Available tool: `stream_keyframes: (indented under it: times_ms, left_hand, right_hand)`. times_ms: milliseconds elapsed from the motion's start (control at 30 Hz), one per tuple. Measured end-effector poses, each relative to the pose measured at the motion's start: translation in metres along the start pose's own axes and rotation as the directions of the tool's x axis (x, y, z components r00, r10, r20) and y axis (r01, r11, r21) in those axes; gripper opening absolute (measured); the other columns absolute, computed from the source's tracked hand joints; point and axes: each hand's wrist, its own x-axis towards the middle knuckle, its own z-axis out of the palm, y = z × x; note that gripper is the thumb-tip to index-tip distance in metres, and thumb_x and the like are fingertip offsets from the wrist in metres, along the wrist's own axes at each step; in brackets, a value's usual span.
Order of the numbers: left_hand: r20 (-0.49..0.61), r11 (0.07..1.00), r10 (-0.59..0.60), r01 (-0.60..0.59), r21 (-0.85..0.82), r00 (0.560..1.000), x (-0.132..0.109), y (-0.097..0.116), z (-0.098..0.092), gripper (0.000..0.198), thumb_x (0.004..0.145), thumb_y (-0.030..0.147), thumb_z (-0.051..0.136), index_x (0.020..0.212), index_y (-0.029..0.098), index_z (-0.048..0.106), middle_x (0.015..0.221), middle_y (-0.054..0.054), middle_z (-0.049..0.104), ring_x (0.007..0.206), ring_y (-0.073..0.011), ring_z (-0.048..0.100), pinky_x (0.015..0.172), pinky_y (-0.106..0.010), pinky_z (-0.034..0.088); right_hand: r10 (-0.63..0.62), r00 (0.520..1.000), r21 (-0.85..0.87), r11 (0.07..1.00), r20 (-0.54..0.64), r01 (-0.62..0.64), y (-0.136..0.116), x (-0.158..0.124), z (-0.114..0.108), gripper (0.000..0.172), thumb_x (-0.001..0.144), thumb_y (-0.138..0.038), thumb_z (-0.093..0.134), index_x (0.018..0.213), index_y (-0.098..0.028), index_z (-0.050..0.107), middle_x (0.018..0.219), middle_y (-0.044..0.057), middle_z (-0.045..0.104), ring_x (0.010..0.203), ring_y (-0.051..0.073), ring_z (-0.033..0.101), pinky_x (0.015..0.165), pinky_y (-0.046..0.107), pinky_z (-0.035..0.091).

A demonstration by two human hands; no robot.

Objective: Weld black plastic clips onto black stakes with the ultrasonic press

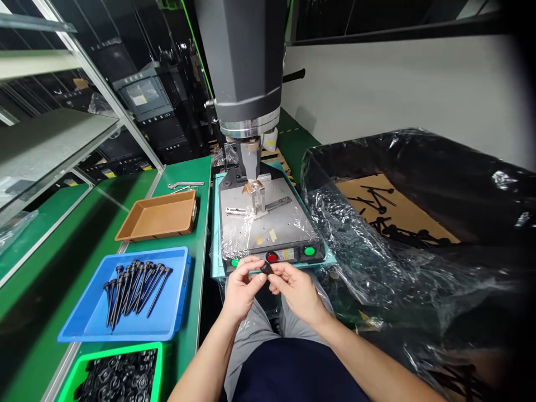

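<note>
My left hand and right hand both pinch one small black part btwn fingertips; fixture ahead looks bare, so nothing's loaded yet (my guess); rods lie left of left hand; done-looking pcs right.

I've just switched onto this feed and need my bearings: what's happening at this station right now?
A seated person pinches a small black part between the fingers of the left hand and right hand, just in front of the button panel of a press-like machine. On their left, a blue tray holds long black pins, with a green bin of black pieces nearer them. A plastic-lined box sits on their right.
</note>
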Motion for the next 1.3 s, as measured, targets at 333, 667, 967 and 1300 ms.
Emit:
stream_keyframes:
  times_ms: [333,667,967,1300]
  left_hand:
    - [-0.194,0.99,0.14,-0.137,0.03,0.971,0.059,0.026,0.03,0.028,0.065,0.03,0.081,0.088,0.017,0.07,0.084,-0.003,0.07,0.076,-0.0145,0.063,0.075,-0.028,0.049]
    - [-0.261,0.907,0.417,-0.38,0.184,0.871,0.189,0.038,0.016,0.032,0.068,0.032,0.078,0.093,0.013,0.073,0.097,-0.011,0.074,0.093,-0.022,0.068,0.092,-0.04,0.05]
    - [-0.152,0.785,0.57,-0.48,0.392,0.808,0.222,0.023,0.018,0.022,0.074,0.029,0.072,0.091,0.014,0.073,0.104,-0.013,0.072,0.101,-0.0227,0.066,0.094,-0.04,0.049]
    - [-0.031,0.649,0.66,-0.549,0.527,0.751,0.235,0.0,0.018,0.015,0.078,0.028,0.07,0.09,0.021,0.072,0.104,-0.009,0.073,0.104,-0.0223,0.065,0.096,-0.042,0.048]
  right_hand:
    - [-0.633,0.771,-0.578,0.655,-0.067,0.487,-0.033,0.054,-0.012,0.014,0.088,-0.025,0.057,0.099,-0.024,0.065,0.092,0.008,0.069,0.089,0.024,0.063,0.084,0.041,0.051]
    - [-0.282,0.941,-0.43,0.885,-0.189,0.178,0.032,0.04,-0.069,0.031,0.088,-0.037,0.053,0.113,-0.02,0.056,0.093,0.007,0.07,0.086,0.021,0.067,0.081,0.037,0.054]
    - [0.015,0.946,-0.273,0.956,-0.324,-0.108,0.121,-0.002,-0.115,0.049,0.078,-0.055,0.053,0.114,-0.021,0.053,0.086,0.008,0.071,0.079,0.024,0.069,0.075,0.038,0.055]
    - [0.15,0.952,-0.218,0.953,-0.267,-0.211,0.15,-0.014,-0.113,0.057,0.073,-0.059,0.053,0.115,-0.021,0.052,0.086,0.007,0.07,0.08,0.022,0.068,0.078,0.032,0.053]
